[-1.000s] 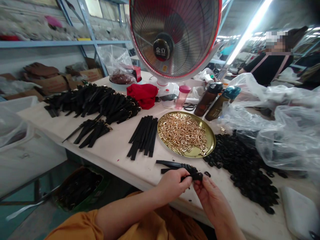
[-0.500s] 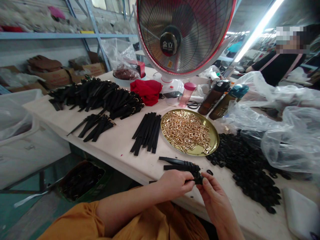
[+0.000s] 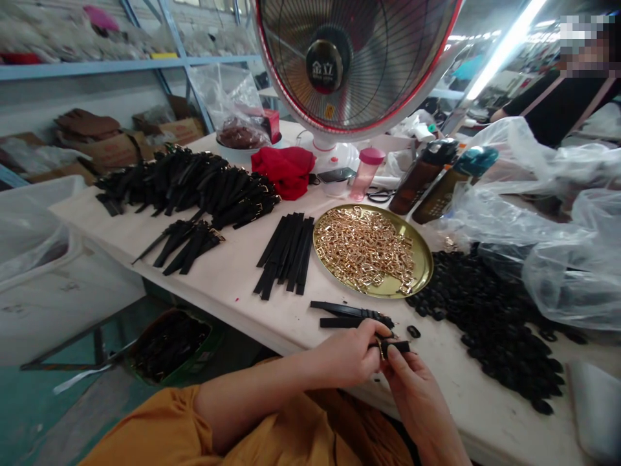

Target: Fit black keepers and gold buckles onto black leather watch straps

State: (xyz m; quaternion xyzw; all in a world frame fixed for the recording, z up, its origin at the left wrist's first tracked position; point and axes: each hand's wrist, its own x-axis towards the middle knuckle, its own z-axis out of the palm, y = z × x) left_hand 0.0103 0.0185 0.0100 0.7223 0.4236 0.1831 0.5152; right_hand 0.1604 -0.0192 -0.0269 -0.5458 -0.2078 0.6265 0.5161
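Observation:
A short black strap (image 3: 398, 347) with a gold buckle (image 3: 383, 349) is held between my two hands above the table's front edge. My left hand (image 3: 363, 351) is closed at the buckle end, its fingers partly hiding the strap. From the right, my right hand (image 3: 412, 383) pinches the strap with the thumb on top. Just beyond my hands lie two black straps (image 3: 347, 310), the farther with small loops around it. A single black loop (image 3: 413, 331) rests beside them. Behind is a round gold tray (image 3: 425, 259) heaped with gold buckles (image 3: 363, 249).
A pile of black loops (image 3: 504, 336) and plastic bags (image 3: 567, 259) cover the right side. Plain straps (image 3: 286, 252) and buckled straps (image 3: 189, 184) lie left. A fan-shaped heater (image 3: 334, 71), pink cup (image 3: 367, 173) and bottles (image 3: 422, 178) stand behind. A person (image 3: 565, 97) is at far right.
The strap between my hands has turned so its buckle and a free end now show. My left hand has risen slightly over the near straps. The view has shifted a little.

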